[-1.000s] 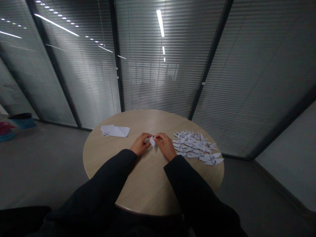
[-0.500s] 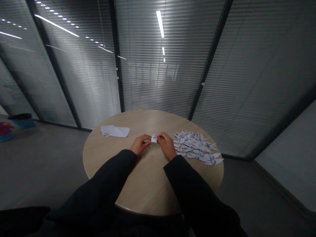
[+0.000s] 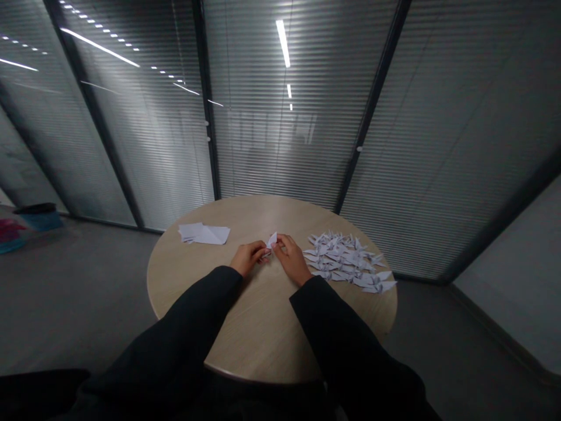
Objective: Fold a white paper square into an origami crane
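Between my two hands is a small piece of folded white paper [image 3: 272, 239], one pointed flap of it standing up. My left hand [image 3: 249, 257] pinches its left side, with thumb and fingers closed. From the right, my right hand [image 3: 291, 257] grips the other side, thumb in front and fingers behind. The fingers cover most of the lower part of the paper. Close to my right hand lie many folded paper cranes [image 3: 342, 257], packed in rows. To the left of my hands rests a stack of white paper sheets [image 3: 210, 234].
Everything lies on a round wooden table [image 3: 263, 327]. Glass partitions with blinds [image 3: 280, 152] stand right behind its far edge. Blue tubs [image 3: 41, 217] are on the floor at the far left, and a pale wall [image 3: 517, 280] is at the right.
The folded paper has turned from a squarish shape to a pointed one between my fingers. My right hand has shifted slightly left, nearer my left hand.
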The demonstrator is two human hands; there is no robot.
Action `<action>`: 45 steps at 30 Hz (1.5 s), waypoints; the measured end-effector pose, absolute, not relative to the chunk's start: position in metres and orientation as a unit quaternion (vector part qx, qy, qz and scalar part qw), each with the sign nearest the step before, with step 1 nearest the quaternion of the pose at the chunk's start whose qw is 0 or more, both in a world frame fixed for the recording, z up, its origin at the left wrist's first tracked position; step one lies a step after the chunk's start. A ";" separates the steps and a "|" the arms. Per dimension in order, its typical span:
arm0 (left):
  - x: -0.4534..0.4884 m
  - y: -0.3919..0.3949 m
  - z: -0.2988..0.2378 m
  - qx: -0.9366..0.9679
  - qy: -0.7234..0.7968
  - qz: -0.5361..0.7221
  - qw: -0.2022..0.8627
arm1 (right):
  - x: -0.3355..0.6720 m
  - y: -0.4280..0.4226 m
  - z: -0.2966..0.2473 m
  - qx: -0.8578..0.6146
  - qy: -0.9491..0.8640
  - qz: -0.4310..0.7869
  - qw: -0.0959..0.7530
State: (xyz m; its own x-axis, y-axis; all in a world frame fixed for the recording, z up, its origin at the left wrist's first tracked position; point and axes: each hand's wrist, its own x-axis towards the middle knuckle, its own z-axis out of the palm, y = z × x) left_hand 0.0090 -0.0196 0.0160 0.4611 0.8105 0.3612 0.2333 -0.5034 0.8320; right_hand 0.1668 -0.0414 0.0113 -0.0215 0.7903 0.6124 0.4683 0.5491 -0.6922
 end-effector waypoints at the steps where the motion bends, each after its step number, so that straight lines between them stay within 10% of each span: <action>1: 0.009 -0.019 0.016 0.776 0.336 0.393 0.362 | 0.166 -0.042 0.012 -0.449 -0.702 0.154 0.531; 45: 0.011 -0.020 0.011 0.791 0.356 0.353 0.351 | 0.171 -0.044 0.014 -0.495 -0.740 0.047 0.453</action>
State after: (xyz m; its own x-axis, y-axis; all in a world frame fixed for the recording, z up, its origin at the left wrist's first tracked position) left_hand 0.0111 -0.0200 0.0115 0.4961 0.8116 0.3086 0.3156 -0.4996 0.8067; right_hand 0.1711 -0.0443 0.0139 -0.1004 0.7752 0.6237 0.6900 0.5059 -0.5177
